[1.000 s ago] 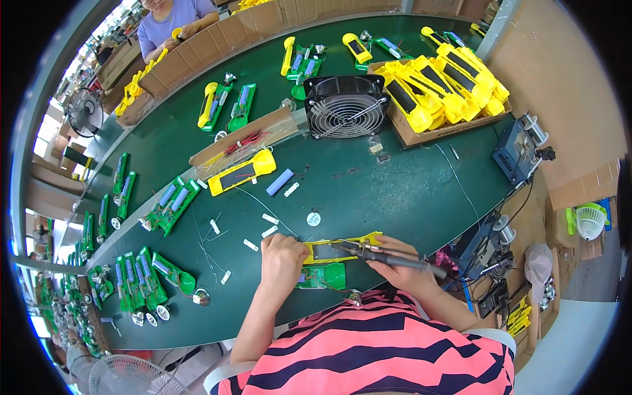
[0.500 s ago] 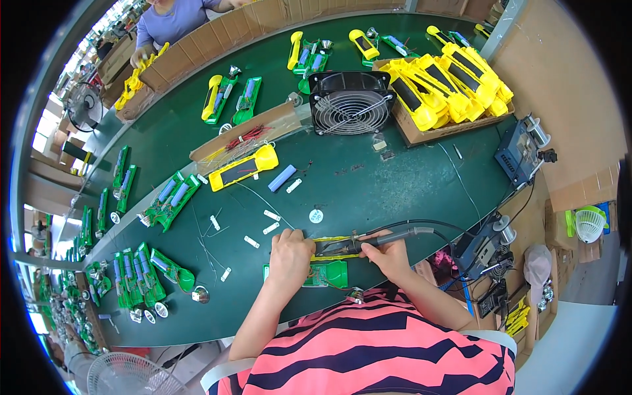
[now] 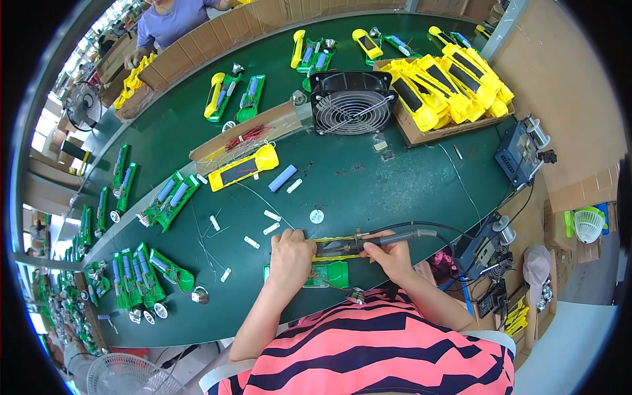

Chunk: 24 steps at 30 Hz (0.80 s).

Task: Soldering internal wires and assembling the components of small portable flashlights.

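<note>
My left hand [image 3: 291, 260] is closed over the left end of a yellow plastic casing [image 3: 329, 257] with a dark panel; its fingertips are partly hidden. A thin grey wire [image 3: 260, 197] runs up to that hand's knuckles. Gripped in my right hand [image 3: 390, 255] is a soldering iron [image 3: 411, 235], pointing left, its front end over the casing. Close to my body, below the casing, lies a green housing [image 3: 336, 273] with a circuit board and wires, partly covered by my left hand. A shiny reflector [image 3: 356, 296] sits beside it.
White strips [image 3: 271, 228], a blue battery cell [image 3: 283, 178] and another yellow casing [image 3: 243, 167] lie beyond my hands. Green assemblies [image 3: 141, 276] stand left. A black fan [image 3: 352, 102] and a carton [image 3: 421, 136] of yellow casings are behind. Soldering stations [image 3: 477, 250] stand right; a person sits across.
The soldering iron and my right fingers have shifted slightly, while my left hand stays put. Assemblies on the far side have moved a little to the right. The person across has moved a hand.
</note>
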{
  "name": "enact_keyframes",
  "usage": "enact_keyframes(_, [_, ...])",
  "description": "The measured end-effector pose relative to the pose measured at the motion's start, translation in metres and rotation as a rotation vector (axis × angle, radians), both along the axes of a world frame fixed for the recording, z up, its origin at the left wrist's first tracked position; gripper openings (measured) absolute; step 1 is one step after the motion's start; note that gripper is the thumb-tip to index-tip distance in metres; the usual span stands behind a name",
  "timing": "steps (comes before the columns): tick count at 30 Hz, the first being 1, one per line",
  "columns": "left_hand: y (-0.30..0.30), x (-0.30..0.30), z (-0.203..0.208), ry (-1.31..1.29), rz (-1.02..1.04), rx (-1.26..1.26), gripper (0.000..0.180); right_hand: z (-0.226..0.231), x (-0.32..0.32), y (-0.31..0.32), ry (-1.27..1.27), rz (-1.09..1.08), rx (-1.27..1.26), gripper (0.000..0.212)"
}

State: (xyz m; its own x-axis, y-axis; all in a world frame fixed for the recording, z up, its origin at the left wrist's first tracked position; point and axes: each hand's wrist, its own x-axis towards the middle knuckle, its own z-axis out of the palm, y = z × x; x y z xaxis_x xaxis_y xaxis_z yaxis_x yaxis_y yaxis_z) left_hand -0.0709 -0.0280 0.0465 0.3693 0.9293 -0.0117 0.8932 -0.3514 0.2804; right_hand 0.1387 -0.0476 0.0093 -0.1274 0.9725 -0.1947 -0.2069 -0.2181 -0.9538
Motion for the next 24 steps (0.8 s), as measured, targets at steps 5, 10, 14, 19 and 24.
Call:
enact_keyframes(5, [0.0, 0.001, 0.001, 0.011, 0.005, 0.007, 0.006, -0.001, 0.007, -0.012, -0.219, -0.105, 0.368, 0.021])
enact_keyframes(10, [0.0, 0.0, 0.001, 0.008, -0.005, -0.003, 0.007, 0.019, 0.024, -0.013, -0.482, -0.035, 0.57, 0.024])
enact_keyframes(14, [0.001, 0.001, 0.002, 0.026, -0.001, 0.0, 0.007, 0.024, 0.031, -0.008, -0.745, 0.04, 0.634, 0.038])
enact_keyframes(19, [-0.001, 0.001, 0.003, 0.023, 0.008, 0.009, 0.007, 0.014, 0.038, -0.007, -0.745, 0.136, 0.582, 0.05])
enact_keyframes(24, [0.0, 0.003, 0.005, 0.021, 0.022, 0.027, 0.007, 0.008, 0.04, -0.005, -0.767, 0.156, 0.582, 0.054])
